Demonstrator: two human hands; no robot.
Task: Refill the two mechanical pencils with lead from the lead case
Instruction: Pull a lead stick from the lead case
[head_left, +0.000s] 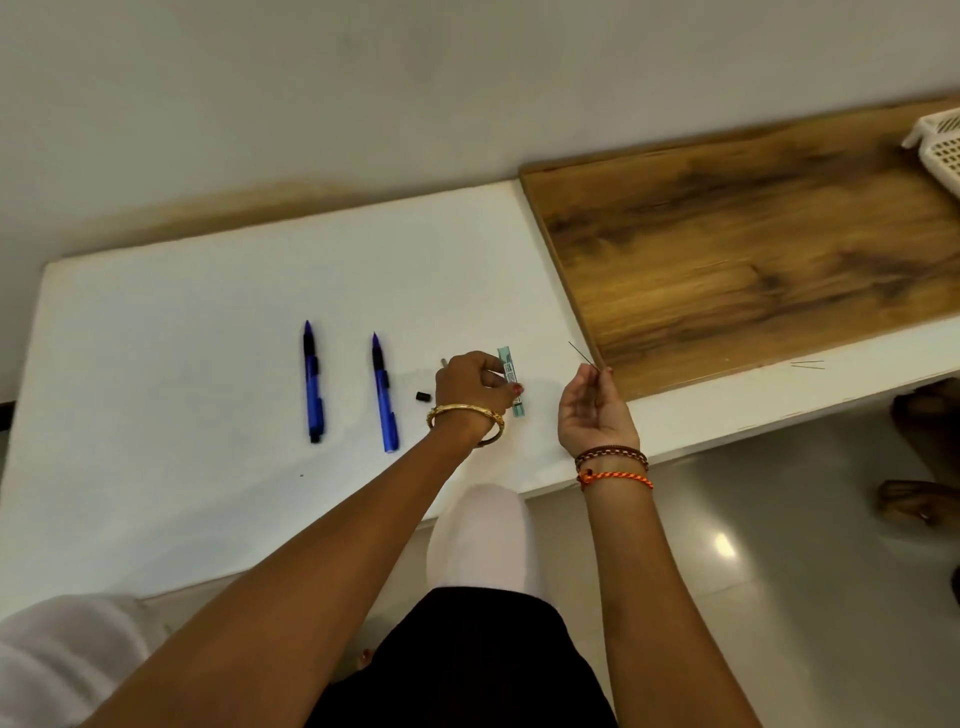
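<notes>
White counter (182, 322) spans most of the view, w/ a wood-grain section (753, 249) on the right side and a white wall behind. White lattice basket (940, 148) sits at the far right corner of the wood part, cut off by the frame edge.

Two blue mechanical pencils lie side by side on the white surface, apart from each other, tips pointing away from the person: left pencil (312, 382) w/ black end cap on, right pencil (384, 395) w/ no black cap at its near end. Small black cap (423, 397) lies just right of that pencil, near the left wrist.

Left hand (470, 382), gold bangle on wrist, fingers curled and pinching the teal lead case (511, 382), which lies on the counter just beside/under the fingertips. Right hand (592, 410), thread bracelets on wrist, is raised palm-up, thumb and finger pinching a thin lead (582, 355) that sticks up and to the left.

Two more thin leads (808, 364) lie on the counter's front edge, well right of the hands.
</notes>
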